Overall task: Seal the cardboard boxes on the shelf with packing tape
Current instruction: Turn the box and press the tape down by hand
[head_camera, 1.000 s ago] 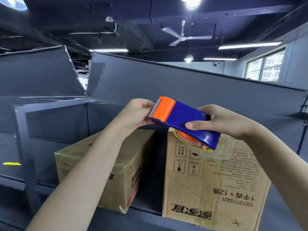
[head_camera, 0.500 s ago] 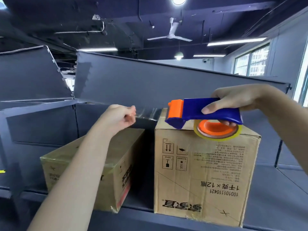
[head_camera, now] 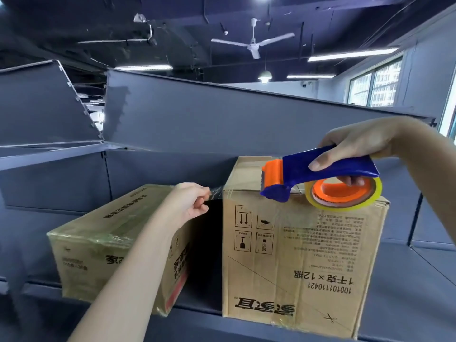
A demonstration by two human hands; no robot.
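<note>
Two cardboard boxes stand on a grey metal shelf [head_camera: 407, 299]. The taller right box [head_camera: 296, 262] stands upright with black print on its front. The lower left box [head_camera: 111, 238] is wrapped in clear tape. My right hand [head_camera: 357, 149] grips a blue and orange tape dispenser [head_camera: 318, 177] with a yellowish roll, held just over the right box's top. My left hand [head_camera: 190, 203] pinches the free end of the clear tape [head_camera: 217, 191] at the right box's upper left corner. The strip runs from there across the box top to the dispenser.
A grey back panel [head_camera: 222, 119] rises behind the boxes, and another shelf unit [head_camera: 37, 102] stands at the left. A dark gap separates the two boxes. A ceiling fan [head_camera: 254, 43] and windows [head_camera: 370, 87] are far behind.
My right hand has carried the dispenser right and down onto the right box, drawing out tape. My left hand has dropped with the tape end to the box's upper left corner.
</note>
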